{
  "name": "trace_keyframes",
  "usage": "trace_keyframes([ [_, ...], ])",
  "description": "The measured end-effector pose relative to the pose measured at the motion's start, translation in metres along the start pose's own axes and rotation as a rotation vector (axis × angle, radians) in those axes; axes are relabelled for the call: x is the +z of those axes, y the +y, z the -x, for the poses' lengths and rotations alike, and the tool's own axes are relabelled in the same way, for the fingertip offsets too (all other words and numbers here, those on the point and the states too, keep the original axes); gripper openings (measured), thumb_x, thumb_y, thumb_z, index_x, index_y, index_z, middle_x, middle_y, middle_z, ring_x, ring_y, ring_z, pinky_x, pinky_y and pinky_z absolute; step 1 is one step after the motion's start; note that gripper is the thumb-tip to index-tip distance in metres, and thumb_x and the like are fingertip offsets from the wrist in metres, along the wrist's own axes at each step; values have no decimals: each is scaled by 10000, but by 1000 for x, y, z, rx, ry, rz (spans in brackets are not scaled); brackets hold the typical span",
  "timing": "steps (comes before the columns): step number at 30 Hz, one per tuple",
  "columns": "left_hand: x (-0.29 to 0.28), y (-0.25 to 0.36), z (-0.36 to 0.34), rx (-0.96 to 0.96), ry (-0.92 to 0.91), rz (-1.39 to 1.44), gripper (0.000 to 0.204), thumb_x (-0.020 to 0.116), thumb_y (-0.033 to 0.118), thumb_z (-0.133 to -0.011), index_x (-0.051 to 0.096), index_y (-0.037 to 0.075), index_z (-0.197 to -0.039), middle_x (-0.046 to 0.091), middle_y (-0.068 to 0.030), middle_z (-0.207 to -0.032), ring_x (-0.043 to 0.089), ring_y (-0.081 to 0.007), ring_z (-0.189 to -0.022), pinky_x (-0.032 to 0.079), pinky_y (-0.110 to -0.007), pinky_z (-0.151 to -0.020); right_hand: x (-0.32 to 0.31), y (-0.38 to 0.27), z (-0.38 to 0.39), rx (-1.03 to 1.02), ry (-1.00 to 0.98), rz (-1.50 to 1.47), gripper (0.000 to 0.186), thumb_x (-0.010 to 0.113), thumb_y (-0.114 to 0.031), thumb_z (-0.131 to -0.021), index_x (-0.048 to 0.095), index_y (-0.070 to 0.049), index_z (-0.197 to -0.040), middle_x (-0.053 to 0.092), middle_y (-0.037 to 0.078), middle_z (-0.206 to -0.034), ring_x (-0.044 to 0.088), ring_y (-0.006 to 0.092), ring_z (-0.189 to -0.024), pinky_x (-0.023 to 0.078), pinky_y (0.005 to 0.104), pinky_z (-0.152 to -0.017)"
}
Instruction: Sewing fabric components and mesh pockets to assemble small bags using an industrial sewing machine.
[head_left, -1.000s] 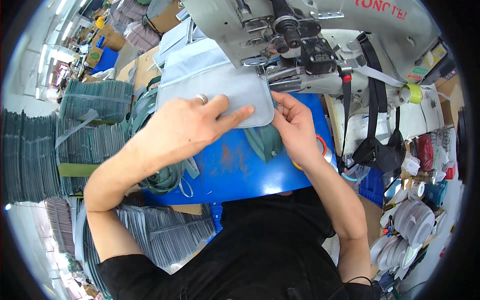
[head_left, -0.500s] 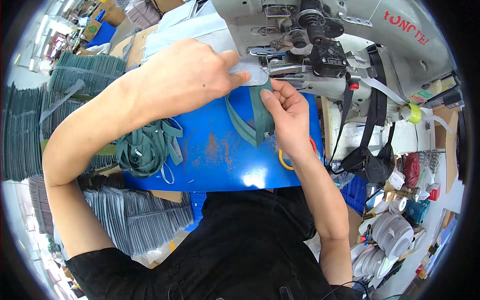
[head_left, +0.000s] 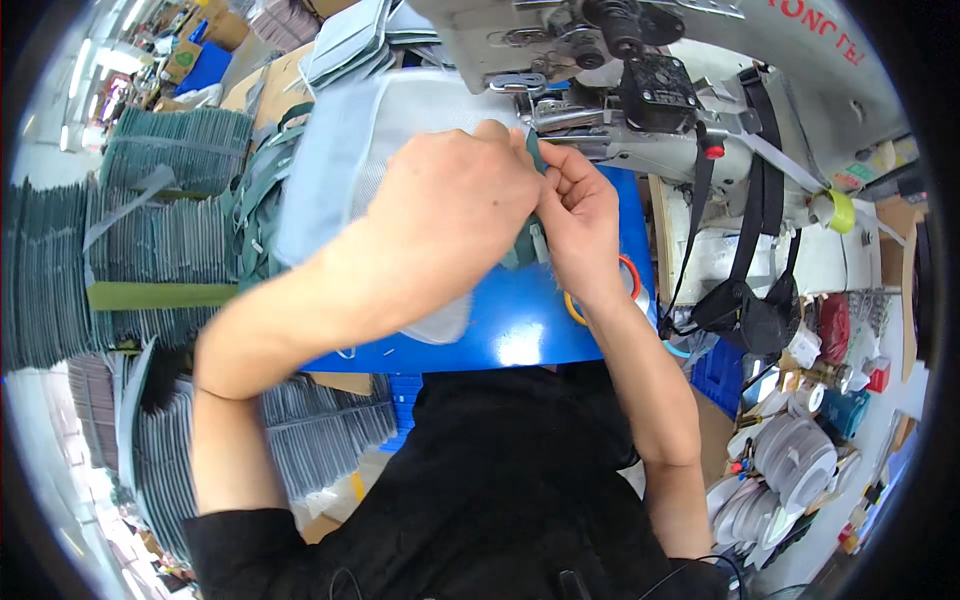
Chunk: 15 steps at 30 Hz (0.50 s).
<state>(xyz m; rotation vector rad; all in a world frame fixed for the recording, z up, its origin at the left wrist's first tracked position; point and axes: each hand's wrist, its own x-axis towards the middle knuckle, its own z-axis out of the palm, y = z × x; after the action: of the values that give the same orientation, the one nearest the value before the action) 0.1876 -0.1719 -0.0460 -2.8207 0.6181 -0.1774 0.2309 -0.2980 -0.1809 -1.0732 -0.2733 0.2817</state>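
My left hand (head_left: pixel 458 195) is closed in front of the sewing machine (head_left: pixel 600 120), its fingertips up against my right hand; what they hold is hidden. My right hand (head_left: pixel 582 215) pinches a green strap (head_left: pixel 524 248) just below the machine's needle area. The strap hangs down between both hands. A pale blue-grey panel with a mesh middle (head_left: pixel 325 165) spreads under and left of my left hand, partly blurred. Its rounded lower corner (head_left: pixel 443 322) shows below my left wrist.
A blue work surface (head_left: pixel 500 310) lies beneath. Scissors with orange and red handles (head_left: pixel 630 275) rest beside my right wrist. Loose green straps (head_left: pixel 262 205) and bundled green pieces (head_left: pixel 165 150) are at left. More pale panels (head_left: pixel 345 45) lie behind. Black straps (head_left: pixel 745 220) hang at right.
My left hand has moved right and nearer to me, meeting my right hand. The pale panel has swung out over the blue surface. The loose green straps now lie farther left and back.
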Motion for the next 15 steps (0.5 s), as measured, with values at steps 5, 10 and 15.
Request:
trace_keyframes([
  [5,21,19,-13,-184,98,201,320,672,121,-830,643,-43,-1103,662,-177,-805,685,-352,-677,558,-422,-621,-3,0,1,0,13,16,265,648,-42,-1007,632,28,-1263,532,-87,-721,439,-22,-625,342,180,-539],
  [10,66,39,48,-177,436,604,737,871,341,-709,623,45,-1336,632,-174,-1147,656,-326,-1020,542,-430,-817,-13,-2,18,30,-17,48,320,653,-68,-1007,641,-4,-1320,538,-93,-727,434,-25,-641,348,182,-564],
  [15,104,38,96,-72,444,357,843,853,210,-656,589,161,-1455,598,-118,-1159,621,-327,-1064,501,-455,-910,-8,-7,42,45,-64,-8,353,646,-55,-1010,621,-4,-1359,563,-81,-741,459,-25,-649,377,180,-581],
])
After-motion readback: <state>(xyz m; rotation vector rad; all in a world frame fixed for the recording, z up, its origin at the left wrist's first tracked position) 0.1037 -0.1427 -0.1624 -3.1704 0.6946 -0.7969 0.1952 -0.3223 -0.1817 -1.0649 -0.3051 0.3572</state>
